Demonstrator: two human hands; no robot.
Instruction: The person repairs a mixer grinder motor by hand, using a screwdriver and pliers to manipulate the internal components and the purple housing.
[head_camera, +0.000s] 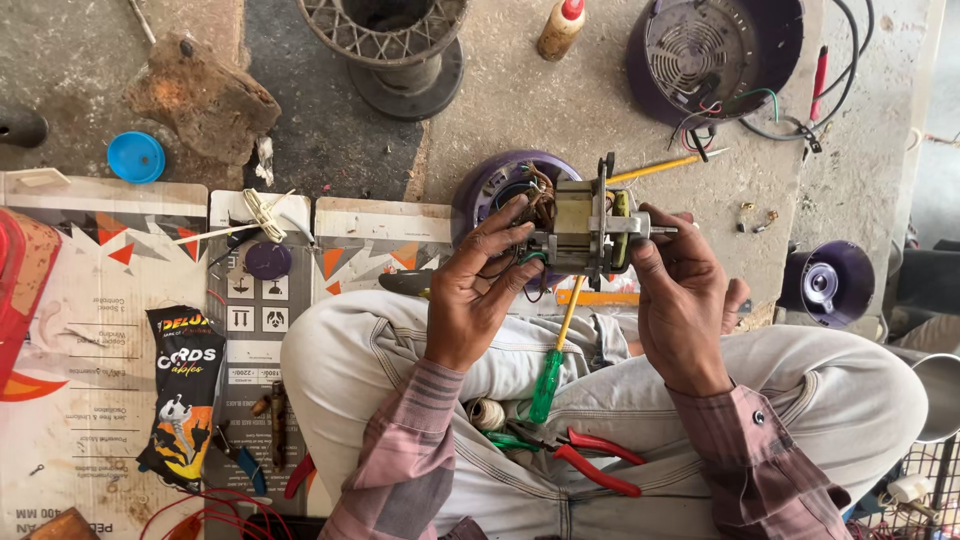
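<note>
Both hands, left (470, 295) and right (683, 300), pinch the motor (583, 228), shaft pointing right.

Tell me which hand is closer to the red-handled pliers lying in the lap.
Right. The right hand holds the motor almost straight above the red-handled pliers; the left hand grips the motor's other end, farther off to the pliers' left side.

1. Motor (585, 225) — held between left hand (478, 290) and right hand (682, 300), above the lap.
2. Round housing (500, 185) behind the motor, on the floor.
3. Screwdriver (552, 365) below the motor, resting on the lap.
4. Pliers (590, 460) in the lap, nearer the body.
5. Glue bottle (560, 28) — far behind, beside the fan casing (710, 55).
</note>
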